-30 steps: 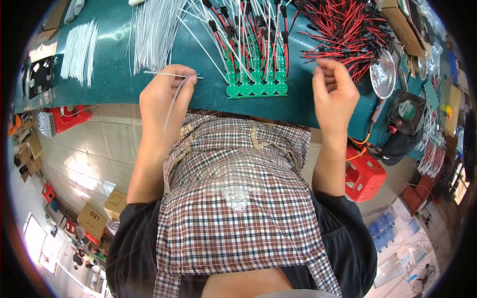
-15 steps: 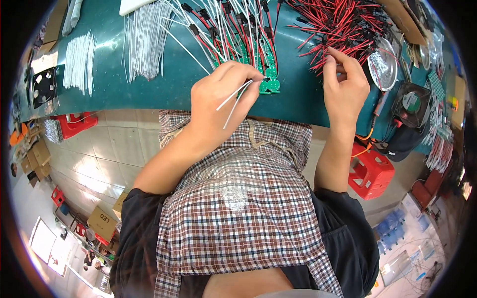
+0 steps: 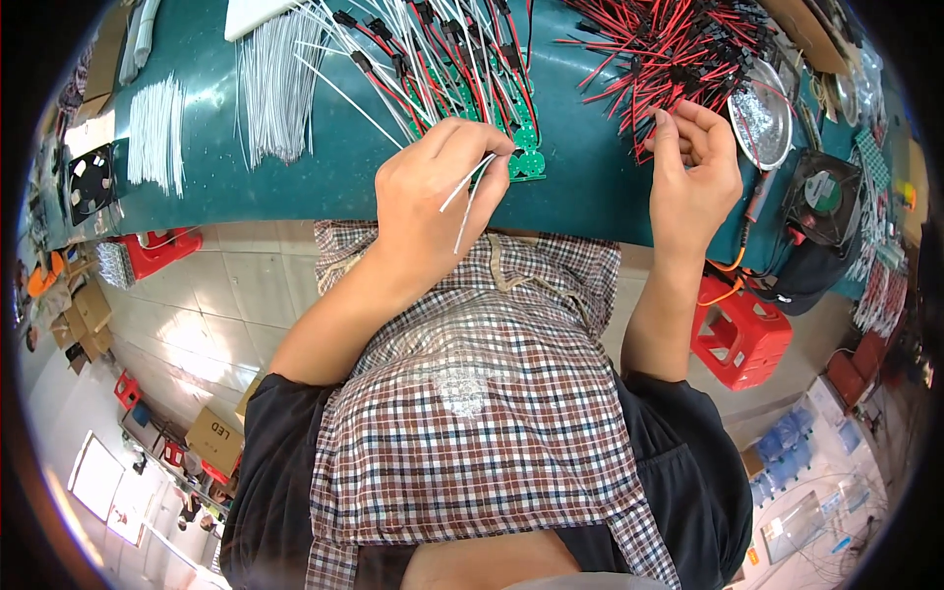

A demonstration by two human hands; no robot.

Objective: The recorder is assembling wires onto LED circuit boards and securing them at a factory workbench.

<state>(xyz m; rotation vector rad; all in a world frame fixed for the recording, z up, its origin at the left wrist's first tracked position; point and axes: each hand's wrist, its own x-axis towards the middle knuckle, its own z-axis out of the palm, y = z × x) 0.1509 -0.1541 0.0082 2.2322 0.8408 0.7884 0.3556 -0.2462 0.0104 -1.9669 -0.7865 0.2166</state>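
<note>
My left hand [image 3: 428, 187], at the front edge of the bench, is closed in a pinch. Two thin white wires [image 3: 463, 187] stick out below its thumb and forefinger; their other ends are hidden by the hand. Right beyond it lie green circuit boards [image 3: 528, 157], with white wires and red-and-black leads with black plugs attached. My right hand [image 3: 696, 182] has its fingers curled in at the near edge of a heap of red-and-black leads [image 3: 678, 49] with black plugs. Whatever its fingertips grip is too small to make out.
Bundles of white wires [image 3: 275, 93] and a shorter bundle [image 3: 155, 133] lie to the left. On the right are a metal dish [image 3: 762, 118], a soldering iron [image 3: 756, 202] with an orange cable and a black fan [image 3: 824, 202]. A red stool [image 3: 739, 339] stands below.
My right hand has drawn slightly right, back from the heap, and its fingers have curled in. The left hand keeps its pinch on the white wires, whose ends have shifted a little.
</note>
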